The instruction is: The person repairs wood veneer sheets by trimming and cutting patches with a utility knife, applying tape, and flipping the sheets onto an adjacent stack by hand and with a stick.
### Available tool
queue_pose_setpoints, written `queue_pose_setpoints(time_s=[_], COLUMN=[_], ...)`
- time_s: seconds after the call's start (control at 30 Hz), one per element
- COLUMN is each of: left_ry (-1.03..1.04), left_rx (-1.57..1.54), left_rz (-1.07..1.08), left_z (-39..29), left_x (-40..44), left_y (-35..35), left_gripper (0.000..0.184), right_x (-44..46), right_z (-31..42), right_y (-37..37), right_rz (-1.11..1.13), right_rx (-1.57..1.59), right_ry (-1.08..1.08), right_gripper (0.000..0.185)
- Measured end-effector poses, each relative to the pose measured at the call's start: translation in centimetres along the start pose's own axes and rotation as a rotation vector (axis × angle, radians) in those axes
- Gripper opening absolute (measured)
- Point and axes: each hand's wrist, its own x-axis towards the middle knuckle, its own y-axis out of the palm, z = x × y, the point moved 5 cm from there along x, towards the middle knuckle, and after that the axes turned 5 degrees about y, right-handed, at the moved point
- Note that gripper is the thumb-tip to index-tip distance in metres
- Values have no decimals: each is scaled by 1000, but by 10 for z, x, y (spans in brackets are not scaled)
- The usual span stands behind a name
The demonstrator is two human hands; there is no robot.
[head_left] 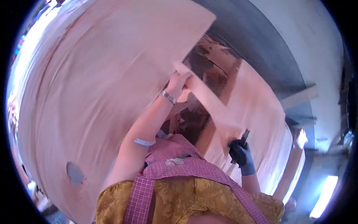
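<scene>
My left hand (pixel 179 83), bare with a metal watch band at the wrist, is closed around the upper end of a strip of thin pinkish sheet (pixel 209 98) that looks like wood veneer. The strip slants down to the right, its lower end beside my right hand (pixel 240 153). That hand wears a dark-palmed grey glove and is closed on a dark flat tool (pixel 244 137) that may be a knife; its blade cannot be made out. Under my left arm spreads a large sheet of the same material (pixel 93 82).
More pale sheets (pixel 257 97) lie stacked on the right, beside a dark gap with torn scraps (pixel 212 56). A wooden bar (pixel 300 97) juts out at the far right. A bright lamp (pixel 323 196) shows at lower right. The large left sheet has a hole (pixel 75 173).
</scene>
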Motion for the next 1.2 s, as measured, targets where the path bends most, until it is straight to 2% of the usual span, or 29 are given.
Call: queue_pose_setpoints(time_s=[0.07, 0.17, 0.2, 0.23, 0.27, 0.33, 0.4, 0.47, 0.53, 0.57, 0.6, 0.7, 0.77, 0.87, 0.9, 0.93, 0.97, 1.03, 1.13, 1.2], left_ry=[99, 245, 348, 490, 603, 827, 1017, 1108, 1177, 1208, 1230, 1152, 1034, 860, 895, 931, 991, 953, 674, 648], left_rx=[38, -126, -153, -187, -215, -195, -206, -193, -210, -239, -271, -332, -354, -478, -502, -526, -464, -613, -588, -658], left_rz=[-8, -125, -200, -230, -276, -270, -503, -648, -791, -854, -905, -1081, -1229, -1410, -1396, -1381, -1369, -1324, -1446, -1437], left_z=[-69, -156, -150, -173, -201, -259, -293, -286, -268, -265, -255, -194, -201, -131, -76, -23, -6, 44, 74, 96], left_x=[-27, -61, 12, 17, 1, -33, -115, -123, -146, -177, -199, -244, -277, -267, -257, -248, -237, -210, -236, -228], left_y=[-32, -119, -73, -106, -125, -184, -189, -241, -290, -305, -320, -396, -401, -452, -494, -533, -531, -543, -509, -502], left_gripper=[19, 14, 13, 13, 12, 11, 16, 21, 25, 27, 28, 27, 27, 28, 28, 29, 29, 36, 39, 40], right_x=[25, 56, 158, 204, 220, 254, 273, 330, 359, 355, 345, 346, 336, 344, 372, 400, 421, 449, 418, 405], right_z=[-9, 28, 79, 87, 110, 151, 179, 170, 155, 147, 143, 86, 93, 71, -23, -40, -51, -59, -58, -44], right_y=[21, 108, 47, 75, 98, 162, 238, 315, 381, 411, 432, 486, 504, 528, 541, 547, 549, 533, 509, 498], right_rz=[66, 275, 339, 442, 539, 692, 822, 937, 991, 1154, 1173, 1240, 1339, 1363, 1341, 1352, 1344, 1298, 1217, 1165], right_rx=[-20, -112, -181, -177, -167, -344, -392, -528, -707, -609, -710, -942, -997, -1207, -1288, -1336, -1360, -1454, -1554, -1610], right_ry=[-35, -123, -159, -224, -252, -331, -645, -510, -531, -589, -578, -539, -451, -305, -345, -312, -261, -233, -158, -178], right_gripper=[20, 20, 21, 22, 22, 25, 23, 22, 21, 21, 21, 20, 20, 21, 22, 22, 23, 23, 24, 25])
